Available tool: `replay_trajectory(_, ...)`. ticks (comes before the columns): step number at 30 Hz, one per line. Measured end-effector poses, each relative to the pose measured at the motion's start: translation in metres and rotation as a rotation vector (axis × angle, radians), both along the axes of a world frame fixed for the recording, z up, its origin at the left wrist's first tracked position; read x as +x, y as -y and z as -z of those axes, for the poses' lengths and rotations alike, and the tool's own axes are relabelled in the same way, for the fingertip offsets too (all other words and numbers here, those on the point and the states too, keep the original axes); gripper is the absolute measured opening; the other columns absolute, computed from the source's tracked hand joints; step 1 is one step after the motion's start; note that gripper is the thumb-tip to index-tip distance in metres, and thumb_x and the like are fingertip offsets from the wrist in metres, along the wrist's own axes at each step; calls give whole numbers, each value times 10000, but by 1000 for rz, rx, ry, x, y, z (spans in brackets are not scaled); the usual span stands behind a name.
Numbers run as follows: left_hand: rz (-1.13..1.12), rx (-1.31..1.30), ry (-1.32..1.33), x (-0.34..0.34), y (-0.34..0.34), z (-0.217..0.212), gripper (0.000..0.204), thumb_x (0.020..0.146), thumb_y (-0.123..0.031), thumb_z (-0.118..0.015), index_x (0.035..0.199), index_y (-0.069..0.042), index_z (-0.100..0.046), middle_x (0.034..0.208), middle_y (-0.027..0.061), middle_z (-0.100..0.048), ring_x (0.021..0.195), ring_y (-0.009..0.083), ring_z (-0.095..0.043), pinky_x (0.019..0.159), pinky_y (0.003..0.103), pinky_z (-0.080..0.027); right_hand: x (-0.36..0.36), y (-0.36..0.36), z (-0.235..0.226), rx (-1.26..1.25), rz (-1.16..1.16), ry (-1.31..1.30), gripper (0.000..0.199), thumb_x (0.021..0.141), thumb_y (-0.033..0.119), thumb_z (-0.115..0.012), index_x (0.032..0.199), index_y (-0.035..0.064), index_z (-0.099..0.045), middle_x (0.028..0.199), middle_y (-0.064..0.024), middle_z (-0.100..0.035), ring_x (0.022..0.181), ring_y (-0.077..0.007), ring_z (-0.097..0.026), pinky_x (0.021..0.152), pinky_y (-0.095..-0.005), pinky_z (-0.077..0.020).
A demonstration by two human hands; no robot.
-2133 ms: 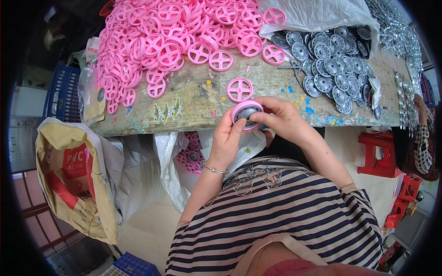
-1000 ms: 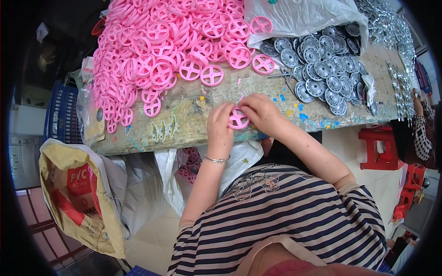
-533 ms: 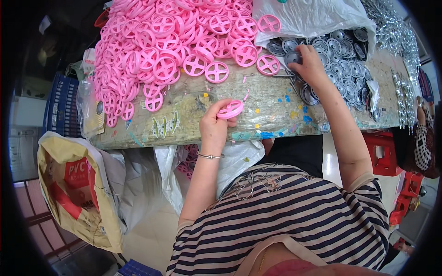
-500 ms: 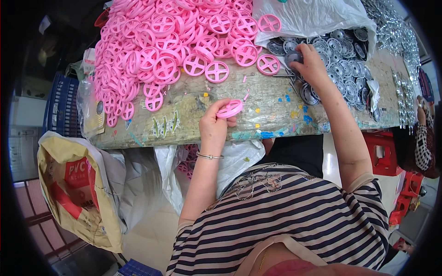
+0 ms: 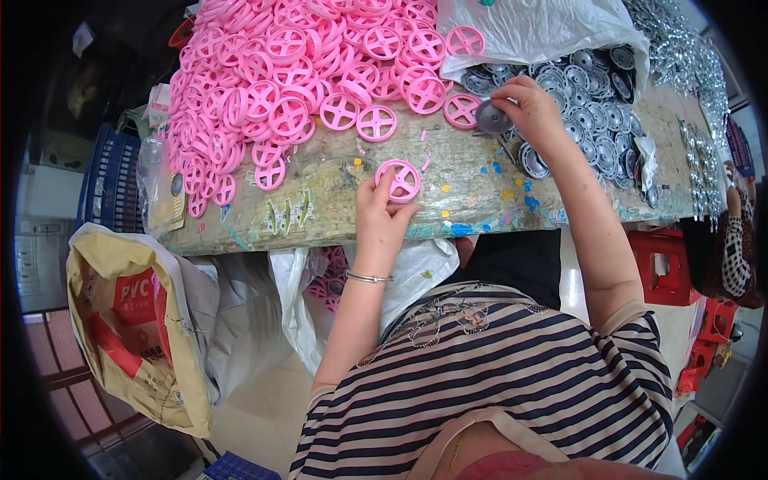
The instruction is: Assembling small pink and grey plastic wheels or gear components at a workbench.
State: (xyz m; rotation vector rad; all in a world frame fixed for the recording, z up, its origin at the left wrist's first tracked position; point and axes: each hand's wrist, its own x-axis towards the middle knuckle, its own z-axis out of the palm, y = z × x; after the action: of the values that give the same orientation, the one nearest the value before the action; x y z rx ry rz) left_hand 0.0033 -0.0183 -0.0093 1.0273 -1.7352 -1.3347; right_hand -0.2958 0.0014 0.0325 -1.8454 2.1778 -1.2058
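My left hand (image 5: 382, 214) holds a pink plastic spoked wheel (image 5: 399, 179) upright over the worn workbench (image 5: 320, 210). My right hand (image 5: 530, 105) reaches to the back right and grips a grey metal disc (image 5: 491, 118) at the edge of a pile of grey discs (image 5: 588, 80) lying in an opened white plastic bag (image 5: 534, 30). A big heap of pink wheels (image 5: 288, 80) covers the bench's left and back. Loose pink wheels (image 5: 376, 122) lie between the heap and my hands.
A tan sack (image 5: 136, 328) and white bags with pink wheels (image 5: 324, 284) stand under the bench. A blue crate (image 5: 108, 180) is at the left. Shiny metal parts (image 5: 680, 56) lie at the far right, near red stools (image 5: 668, 268) and another person's sleeve (image 5: 734, 256).
Both hands were together on a pink wheel at the bench edge. My right hand then reached away to the grey discs and took one; my left hand kept the pink wheel and raised it slightly.
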Motion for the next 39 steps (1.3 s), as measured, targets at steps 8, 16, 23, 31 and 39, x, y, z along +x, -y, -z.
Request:
replay_trajectory(8,-81,-876,599,10,14,-6,411,784,-147,-717,1158,-17,-605,1187,237,-508,1035,362,-547,939,415,-420,6,-2,-15,153,30,23,124,827,155,-645,911,73,-686,887,-103,-663,787,-290,-639,704,-351,-495)
replay_trajectory(16,-35,569,-497,-3,2,-17,299,1003,-215,-451,1175,12,-542,1140,108,-596,931,185,-647,764,301,-573,77,-24,-26,185,-169,630,106,914,140,-589,971,51,-586,806,35,-585,674,-52,-509,618,-207,-425)
replay_trajectory(23,76,588,-584,-10,-20,-29,356,989,-151,-470,1306,8,-449,1182,129,-575,1023,216,-621,846,356,-566,134,-37,-14,69,-141,426,233,850,141,-671,1027,28,-572,852,-52,-598,743,-120,-583,659,-234,-468)
replay_trajectory(31,137,555,-587,-6,-31,-33,351,970,-70,-473,1311,4,-431,1221,128,-555,1083,229,-593,893,385,-544,137,-54,-15,344,-340,879,237,877,127,-642,1069,5,-574,912,-34,-625,802,-75,-582,692,-240,-493)
replay_trajectory(39,214,397,-469,1,-35,-25,418,919,41,-507,1317,-15,-393,1167,91,-561,1019,156,-598,822,288,-565,145,-61,-9,420,-305,957,207,888,127,-627,1048,1,-586,870,-32,-642,766,-71,-585,697,-242,-497)
